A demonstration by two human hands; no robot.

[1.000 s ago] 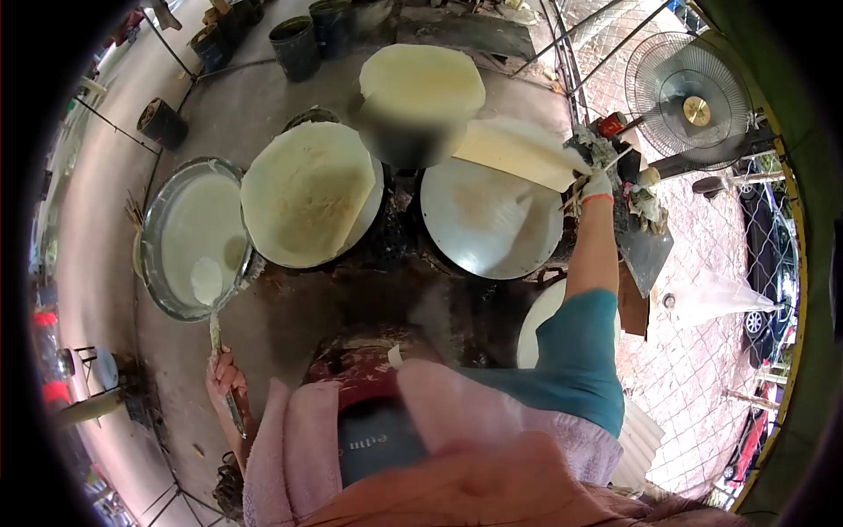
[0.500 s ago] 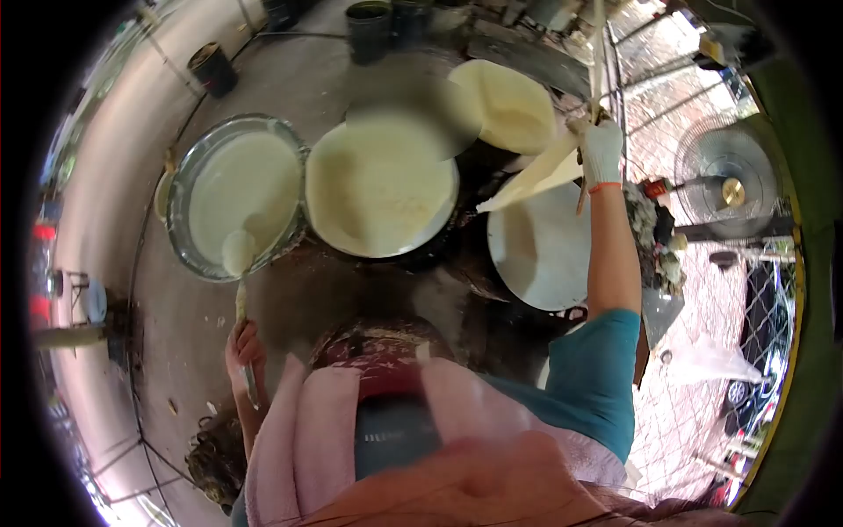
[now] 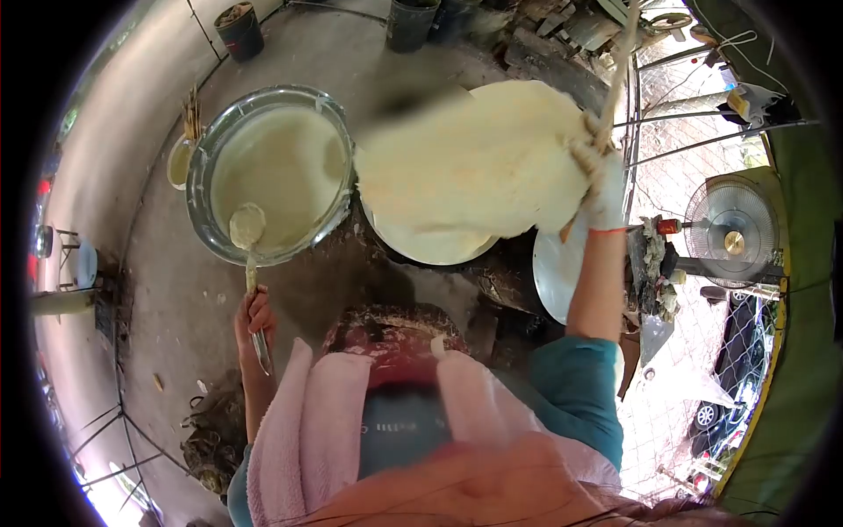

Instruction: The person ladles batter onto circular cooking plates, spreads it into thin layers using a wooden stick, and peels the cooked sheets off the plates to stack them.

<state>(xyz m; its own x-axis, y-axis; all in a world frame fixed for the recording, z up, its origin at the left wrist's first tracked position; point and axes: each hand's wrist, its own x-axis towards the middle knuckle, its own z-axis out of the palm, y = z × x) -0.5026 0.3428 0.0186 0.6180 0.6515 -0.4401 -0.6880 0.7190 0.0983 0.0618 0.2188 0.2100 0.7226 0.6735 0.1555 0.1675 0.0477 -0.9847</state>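
My left hand is closed round the handle of a ladle. The ladle's bowl rests at the near edge of pale liquid in a wide metal basin. My right hand, in a white glove, grips a long stick; the fingers are partly blurred. Left of this hand spreads a broad, thin, cream-coloured sheet. It covers much of a round pan; whether the two touch, I cannot tell. Another round pan with a pale surface lies below my gloved hand.
A small container with thin sticks stands left of the basin. Dark buckets are at the back. To the right are a standing fan and wire-mesh fencing. A red stool-like object is close to my body.
The cream sheet, narrow and hanging by the right pan before, now spreads leftward over the middle pan. My view has shifted. The ladle stays at the basin in my left hand.
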